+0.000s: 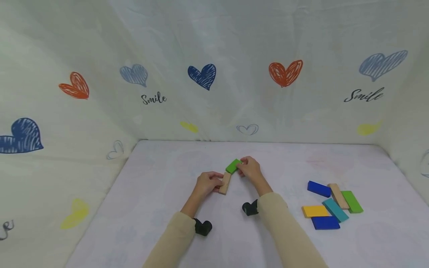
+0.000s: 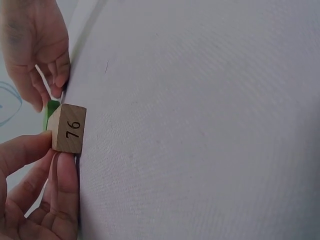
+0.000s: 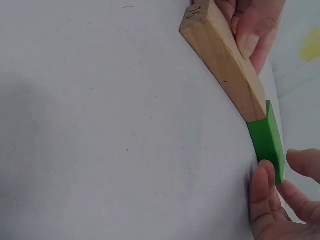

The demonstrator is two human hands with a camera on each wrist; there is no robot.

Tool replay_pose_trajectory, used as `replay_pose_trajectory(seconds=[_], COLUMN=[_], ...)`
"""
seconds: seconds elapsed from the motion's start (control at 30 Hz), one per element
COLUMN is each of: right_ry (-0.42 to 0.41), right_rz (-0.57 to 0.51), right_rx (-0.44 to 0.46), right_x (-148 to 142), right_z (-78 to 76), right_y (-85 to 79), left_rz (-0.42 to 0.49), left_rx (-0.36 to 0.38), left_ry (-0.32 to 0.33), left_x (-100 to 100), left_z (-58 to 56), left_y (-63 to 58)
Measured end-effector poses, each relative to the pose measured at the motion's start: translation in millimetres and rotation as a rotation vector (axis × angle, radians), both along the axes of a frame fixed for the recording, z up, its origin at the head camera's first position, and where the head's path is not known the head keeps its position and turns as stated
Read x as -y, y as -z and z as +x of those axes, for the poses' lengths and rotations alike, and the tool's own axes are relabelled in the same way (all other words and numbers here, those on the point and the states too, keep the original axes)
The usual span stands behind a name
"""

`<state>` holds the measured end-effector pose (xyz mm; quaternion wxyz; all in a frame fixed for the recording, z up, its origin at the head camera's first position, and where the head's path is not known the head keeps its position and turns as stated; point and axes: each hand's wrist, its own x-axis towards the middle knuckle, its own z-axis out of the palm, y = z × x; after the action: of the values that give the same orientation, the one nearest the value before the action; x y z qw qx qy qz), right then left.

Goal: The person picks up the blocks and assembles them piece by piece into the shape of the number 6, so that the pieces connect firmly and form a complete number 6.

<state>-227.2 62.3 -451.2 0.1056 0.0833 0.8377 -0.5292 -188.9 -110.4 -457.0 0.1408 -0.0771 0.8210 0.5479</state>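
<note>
Near the middle of the table, a plain wooden block point(image 1: 225, 183) lies flat, the number 76 printed on its end. My left hand point(image 1: 207, 183) grips it from the left, a fingertip at its top edge and other fingers along its side. A green block point(image 1: 233, 166) meets the far end of the wooden one at an angle. My right hand point(image 1: 250, 169) holds this green block by its outer end; in the right wrist view one fingertip point(image 3: 266, 171) covers part of its side.
On the right lies a loose group of blocks: blue point(image 1: 319, 189), wooden point(image 1: 338, 196), green point(image 1: 352, 202), teal point(image 1: 335, 210), yellow point(image 1: 315, 211) and another blue block point(image 1: 326, 223). A cloth wall point(image 1: 231, 108) with printed hearts stands behind the table point(image 1: 161, 163).
</note>
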Motion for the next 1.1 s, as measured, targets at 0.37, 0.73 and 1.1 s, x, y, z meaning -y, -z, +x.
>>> replay_pose_trajectory(seconds=[0.37,0.73,1.1], right_ry=[-0.045,-0.146,-0.096], right_rz=[-0.148,0.034,0.091], right_rx=[-0.004,-0.211,-0.327], right_x=[-14.0,-39.2,-75.6], right_z=[15.0,47.9,71.5], right_y=[-11.7,-44.3,-62.4], left_rz=[-0.024,-0.016,-0.009], left_rx=[-0.018,0.006,0.019], left_ry=[-0.003,-0.006,-0.006], left_x=[-1.9,-0.4,-1.4], left_z=[2.0,1.4,-0.1], left_y=[-4.0,-4.6,-3.7])
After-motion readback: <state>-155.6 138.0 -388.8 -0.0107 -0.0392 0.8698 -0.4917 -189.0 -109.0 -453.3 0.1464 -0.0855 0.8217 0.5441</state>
